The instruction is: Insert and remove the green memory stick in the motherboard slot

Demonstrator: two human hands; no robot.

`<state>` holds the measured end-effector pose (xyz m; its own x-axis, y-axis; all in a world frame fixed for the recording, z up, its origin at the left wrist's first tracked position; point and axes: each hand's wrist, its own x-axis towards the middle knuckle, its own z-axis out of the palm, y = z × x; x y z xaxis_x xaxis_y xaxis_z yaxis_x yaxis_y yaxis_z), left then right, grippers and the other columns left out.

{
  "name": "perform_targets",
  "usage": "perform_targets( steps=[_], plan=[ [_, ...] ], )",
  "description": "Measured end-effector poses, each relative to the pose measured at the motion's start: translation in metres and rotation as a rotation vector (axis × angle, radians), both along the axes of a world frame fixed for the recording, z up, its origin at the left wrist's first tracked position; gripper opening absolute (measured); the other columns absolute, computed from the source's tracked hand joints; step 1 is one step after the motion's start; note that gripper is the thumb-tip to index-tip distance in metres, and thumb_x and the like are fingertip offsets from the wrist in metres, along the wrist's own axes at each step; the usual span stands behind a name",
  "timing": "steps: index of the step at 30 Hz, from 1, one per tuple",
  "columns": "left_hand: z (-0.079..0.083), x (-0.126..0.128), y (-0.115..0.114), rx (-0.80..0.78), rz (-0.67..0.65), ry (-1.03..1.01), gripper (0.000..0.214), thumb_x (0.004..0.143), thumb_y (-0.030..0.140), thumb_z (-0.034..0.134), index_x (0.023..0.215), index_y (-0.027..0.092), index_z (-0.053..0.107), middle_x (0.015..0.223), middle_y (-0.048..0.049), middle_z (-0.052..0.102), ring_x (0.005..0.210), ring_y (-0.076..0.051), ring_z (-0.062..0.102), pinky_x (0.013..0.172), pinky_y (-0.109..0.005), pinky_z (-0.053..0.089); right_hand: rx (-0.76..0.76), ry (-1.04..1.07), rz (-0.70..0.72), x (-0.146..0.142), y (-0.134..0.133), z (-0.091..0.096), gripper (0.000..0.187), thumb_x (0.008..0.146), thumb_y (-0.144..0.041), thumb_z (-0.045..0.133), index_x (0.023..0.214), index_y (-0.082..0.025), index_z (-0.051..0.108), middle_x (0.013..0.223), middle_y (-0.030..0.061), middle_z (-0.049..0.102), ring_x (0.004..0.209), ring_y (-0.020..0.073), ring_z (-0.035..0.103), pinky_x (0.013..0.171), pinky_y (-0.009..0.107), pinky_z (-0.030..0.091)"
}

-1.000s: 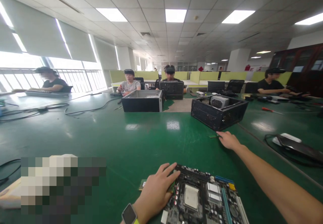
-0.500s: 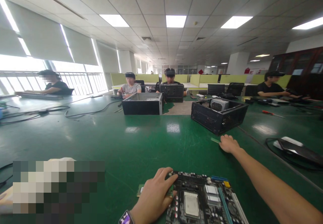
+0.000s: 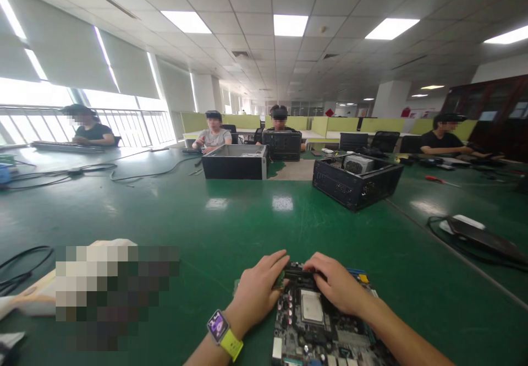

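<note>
A bare motherboard (image 3: 313, 327) with a silver processor lies on the green table (image 3: 247, 223) just in front of me. My left hand (image 3: 258, 289), with a yellow-strapped watch (image 3: 225, 333) on its wrist, rests on the board's far left corner. Its fingers are stretched out beside a small green strip (image 3: 281, 279). My right hand (image 3: 336, 286) lies over the board's far edge. Its fingers are bent and pressed together at a dark slot (image 3: 295, 269). What they hold is hidden.
An open black computer case (image 3: 357, 181) stands at the far right, and another case (image 3: 235, 162) sits farther back. A flat dark panel with a cable (image 3: 474, 234) lies to the right. Cables (image 3: 25, 258) and a blurred patch lie at the left. Several people sit at the far tables.
My right hand has pulled back from a thin green strip near the black case and now lies on the motherboard's far edge. The view has tilted a little. My left hand stays on the board.
</note>
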<state>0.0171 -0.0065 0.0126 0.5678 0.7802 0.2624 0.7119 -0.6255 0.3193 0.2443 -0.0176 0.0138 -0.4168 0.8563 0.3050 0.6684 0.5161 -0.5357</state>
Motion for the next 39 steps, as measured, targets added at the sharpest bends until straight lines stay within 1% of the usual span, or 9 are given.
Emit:
perform_targets(
  steps=[2,5,8,11,17,22,27,34,39],
  plan=[
    [-0.001,0.005,0.0,-0.022,-0.02,0.019,0.044,0.085,0.022,0.048,0.128,0.028,0.044,0.135,0.0,0.048,0.12,-0.019,0.044,0.096,-0.032,0.043,-0.007,0.03,-0.037,0.0,0.0,-0.003,0.024,0.084,-0.013,0.043,0.092,-0.022,0.063,0.092,0.0032,0.062,0.09,0.0162,0.054,0.082,0.027,0.039],
    [0.001,0.011,0.0,-0.04,-0.003,0.036,0.034,0.085,0.02,0.047,0.118,0.027,0.05,0.121,-0.001,0.057,0.112,-0.019,0.049,0.089,-0.03,0.045,-0.011,0.016,-0.112,0.003,0.005,-0.008,0.026,0.083,-0.014,0.044,0.094,-0.023,0.066,0.093,0.0025,0.065,0.09,0.0169,0.054,0.083,0.029,0.038],
    [0.003,0.015,0.001,-0.037,0.048,0.074,0.027,0.084,0.017,0.046,0.108,0.027,0.053,0.112,-0.001,0.059,0.104,-0.02,0.052,0.08,-0.029,0.045,0.003,-0.048,-0.242,0.003,0.007,-0.013,0.026,0.079,-0.014,0.047,0.092,-0.024,0.067,0.092,0.0027,0.065,0.092,0.0189,0.053,0.083,0.03,0.037],
    [0.005,0.016,0.002,-0.062,0.1,0.124,0.027,0.08,0.014,0.048,0.104,0.026,0.053,0.107,-0.0015,0.059,0.101,-0.02,0.052,0.077,-0.027,0.044,-0.011,-0.055,-0.344,0.002,0.008,-0.014,0.024,0.075,-0.012,0.048,0.087,-0.023,0.067,0.089,0.0027,0.066,0.091,0.0197,0.054,0.082,0.031,0.038],
    [0.005,0.016,0.003,-0.097,0.178,0.119,0.023,0.08,0.016,0.048,0.101,0.024,0.05,0.101,-0.0022,0.058,0.097,-0.019,0.053,0.077,-0.026,0.04,-0.008,0.023,-0.269,0.005,0.008,-0.015,0.025,0.076,-0.014,0.047,0.087,-0.023,0.068,0.09,0.0016,0.067,0.089,0.0185,0.055,0.083,0.03,0.038],
    [0.0,0.013,0.005,-0.096,0.168,0.109,0.019,0.08,0.017,0.048,0.098,0.024,0.05,0.1,-0.0025,0.059,0.095,-0.019,0.054,0.075,-0.027,0.04,-0.027,0.003,-0.341,0.007,0.011,-0.021,0.025,0.071,-0.011,0.048,0.084,-0.021,0.067,0.087,0.0026,0.066,0.089,0.0186,0.054,0.083,0.029,0.038],
    [0.0,0.012,0.005,-0.096,0.147,0.099,0.022,0.08,0.018,0.049,0.101,0.024,0.051,0.102,-0.0023,0.059,0.096,-0.019,0.054,0.077,-0.027,0.041,-0.025,0.031,-0.313,0.008,0.011,-0.022,0.026,0.071,-0.01,0.046,0.082,-0.021,0.066,0.086,0.002,0.065,0.088,0.0176,0.055,0.082,0.028,0.039],
    [0.001,0.012,0.005,-0.087,0.138,0.113,0.021,0.079,0.017,0.05,0.099,0.024,0.052,0.1,-0.0019,0.06,0.095,-0.019,0.054,0.075,-0.026,0.04,-0.027,0.047,-0.337,0.008,0.011,-0.023,0.027,0.068,-0.009,0.047,0.084,-0.02,0.065,0.086,0.0025,0.065,0.084,0.0176,0.055,0.079,0.027,0.04],
    [0.001,0.012,0.005,-0.092,0.167,0.121,0.02,0.08,0.017,0.049,0.098,0.024,0.053,0.1,-0.0017,0.06,0.096,-0.019,0.054,0.077,-0.026,0.04,-0.018,0.042,-0.332,0.008,0.012,-0.024,0.023,0.072,-0.012,0.047,0.082,-0.021,0.066,0.084,0.0025,0.065,0.085,0.0178,0.055,0.079,0.027,0.04]
  ],
)
